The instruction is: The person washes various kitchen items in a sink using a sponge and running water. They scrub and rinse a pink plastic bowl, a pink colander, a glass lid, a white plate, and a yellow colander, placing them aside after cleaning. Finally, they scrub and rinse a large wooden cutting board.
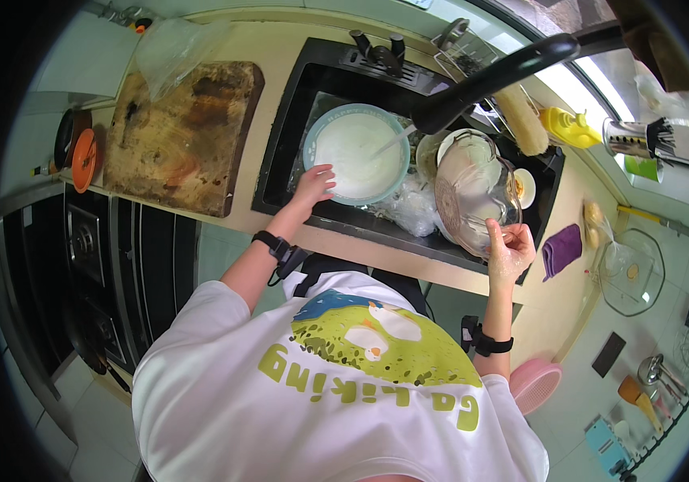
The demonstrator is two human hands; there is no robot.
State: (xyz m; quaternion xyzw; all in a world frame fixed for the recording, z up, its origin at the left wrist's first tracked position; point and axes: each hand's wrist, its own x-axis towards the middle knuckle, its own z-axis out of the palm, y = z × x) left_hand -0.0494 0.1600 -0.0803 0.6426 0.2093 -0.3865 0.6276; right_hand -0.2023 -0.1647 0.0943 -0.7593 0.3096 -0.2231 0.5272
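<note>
My left hand [314,188] has its fingers hooked over the near rim of a pale blue basin [310,135] in the black sink. Cloudy whitish water [353,153] fills the basin, and a stream runs into it from the black faucet [477,90]. On the right, my right hand [510,250], wet with whitish bits, grips the edge of a clear glass bowl [480,193]. That bowl is tipped over the sink's right part. Beneath and beside it are a crumpled clear plastic bag [413,208] and a small white bowl [524,188] with orange-brown bits inside.
Left of the sink lies a worn wooden cutting board [181,141], a plastic bag [175,51] across its corner. An orange bowl [84,161] stands at the far left. Rightward are a purple cloth [562,252], a glass lid [632,272], a pink basket [536,385] and a yellow bottle [570,128].
</note>
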